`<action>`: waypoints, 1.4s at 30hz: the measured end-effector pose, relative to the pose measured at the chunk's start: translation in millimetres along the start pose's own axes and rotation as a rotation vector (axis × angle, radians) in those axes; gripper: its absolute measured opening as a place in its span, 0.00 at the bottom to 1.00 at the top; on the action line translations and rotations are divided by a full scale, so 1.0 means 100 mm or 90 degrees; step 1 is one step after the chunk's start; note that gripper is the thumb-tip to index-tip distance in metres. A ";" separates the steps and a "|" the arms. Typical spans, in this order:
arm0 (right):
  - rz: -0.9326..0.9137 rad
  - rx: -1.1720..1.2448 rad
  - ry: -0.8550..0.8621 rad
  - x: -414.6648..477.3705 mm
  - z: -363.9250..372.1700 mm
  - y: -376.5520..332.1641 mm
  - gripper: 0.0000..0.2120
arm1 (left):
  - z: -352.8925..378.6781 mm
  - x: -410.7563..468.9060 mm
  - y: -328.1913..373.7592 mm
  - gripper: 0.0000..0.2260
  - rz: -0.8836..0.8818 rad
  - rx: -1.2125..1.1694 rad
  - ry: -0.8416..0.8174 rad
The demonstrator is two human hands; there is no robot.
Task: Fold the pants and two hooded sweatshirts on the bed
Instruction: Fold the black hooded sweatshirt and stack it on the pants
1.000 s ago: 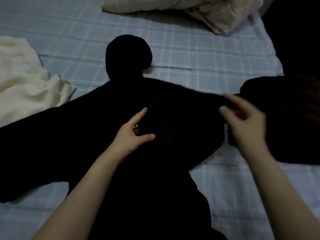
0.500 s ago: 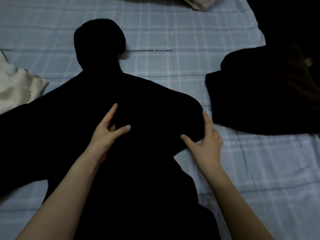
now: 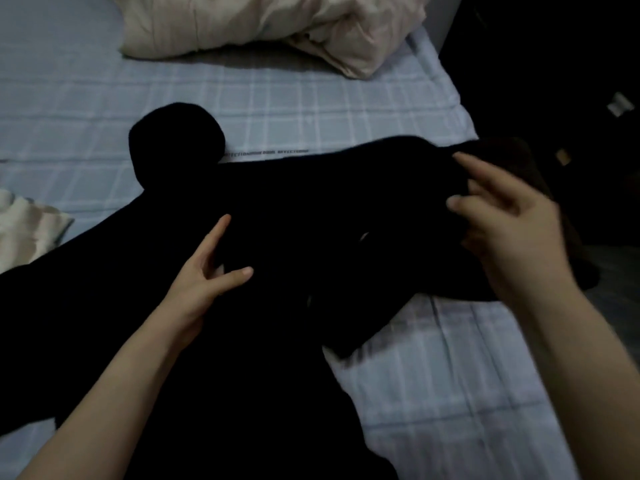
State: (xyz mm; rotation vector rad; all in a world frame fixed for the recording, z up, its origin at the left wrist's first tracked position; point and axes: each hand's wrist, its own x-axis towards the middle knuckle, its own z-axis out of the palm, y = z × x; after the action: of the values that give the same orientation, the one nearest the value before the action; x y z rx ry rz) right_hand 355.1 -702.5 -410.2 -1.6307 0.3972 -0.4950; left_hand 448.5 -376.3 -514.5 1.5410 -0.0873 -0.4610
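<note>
Observed: one black hooded sweatshirt (image 3: 277, 209) lies spread on the bed (image 3: 311, 109), which carries a pale blue checked sheet. The hood (image 3: 176, 143) points away from me and lies flat on the sheet. The body of the garment runs down toward me to the lower edge of the view, and one sleeve runs off to my left. My left hand (image 3: 204, 271) rests on the chest of the sweatshirt, palm down, fingers straight and spread, thumb out to the side; it grips nothing. My right hand (image 3: 509, 230) is over the garment's other shoulder and sleeve, well apart from the left. It is blurred. The index finger and thumb are extended over the black cloth and the remaining fingers are bent at the cloth's edge; I cannot tell whether they grip the fabric or only touch it. The sleeve on that side appears bunched and raised under the hand. A dark brownish cloth (image 3: 512, 150) shows just beyond the right hand; its shape cannot be made out. A cream duvet (image 3: 259, 26) is heaped at the far end of the bed. A cream garment (image 3: 24, 230) lies at the left edge, just beside the left sleeve.
</note>
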 end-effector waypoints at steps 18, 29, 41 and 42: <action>0.263 -0.047 -0.035 -1.12 -0.17 1.20 0.17 | 1.10 -0.46 -0.85 0.25 0.078 0.608 0.054; 0.049 -0.014 0.002 -0.94 -0.10 0.66 0.07 | 1.01 -0.43 -1.03 0.27 0.129 0.615 0.071; 0.093 -0.237 -0.036 0.08 -1.01 -0.11 0.02 | 0.92 -0.41 -0.94 0.26 0.025 0.542 0.018; 0.098 -0.237 -0.038 0.14 -1.08 -0.06 0.02 | 0.95 -0.40 -0.94 0.25 0.025 0.550 0.024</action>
State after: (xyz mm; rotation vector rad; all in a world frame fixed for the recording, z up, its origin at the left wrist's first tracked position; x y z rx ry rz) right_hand 308.8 -800.4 -393.8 -1.9492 0.5909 -0.2638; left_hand 358.3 -448.2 -592.9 2.3866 -0.3174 -0.3759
